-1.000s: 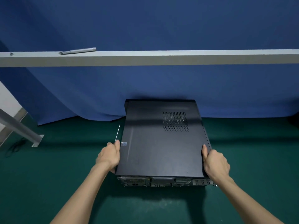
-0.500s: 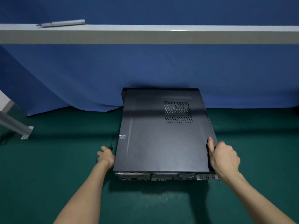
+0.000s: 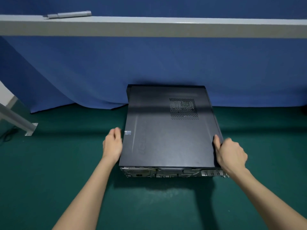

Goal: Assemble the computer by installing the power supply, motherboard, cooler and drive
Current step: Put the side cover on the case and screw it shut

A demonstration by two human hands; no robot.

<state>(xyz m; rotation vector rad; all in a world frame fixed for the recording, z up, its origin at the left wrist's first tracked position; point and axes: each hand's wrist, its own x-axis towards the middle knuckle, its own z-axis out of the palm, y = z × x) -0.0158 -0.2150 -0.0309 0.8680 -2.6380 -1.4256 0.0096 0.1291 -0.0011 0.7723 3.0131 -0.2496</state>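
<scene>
A black computer case (image 3: 167,135) lies on its side on the green floor mat, its closed side panel with a vent grid (image 3: 183,109) facing up and its rear ports toward me. My left hand (image 3: 113,145) is against the case's left side near a small sticker; it is blurred, with the fingers loosely bent and the thumb off the panel. My right hand (image 3: 230,154) grips the case's right edge, thumb on top of the panel and fingers wrapped down the side. The case's inside is hidden.
A grey beam (image 3: 166,26) crosses the top of the view with a grey pen-shaped tool (image 3: 68,14) lying on it. Blue cloth (image 3: 149,67) hangs behind the case. A slanted metal leg with a foot plate (image 3: 30,128) stands at the left, near a dark cable (image 3: 6,136).
My left hand rose from the floor beside the case to the case's left side. My right hand stayed on the right edge. The thin tool seen left of the case no longer shows.
</scene>
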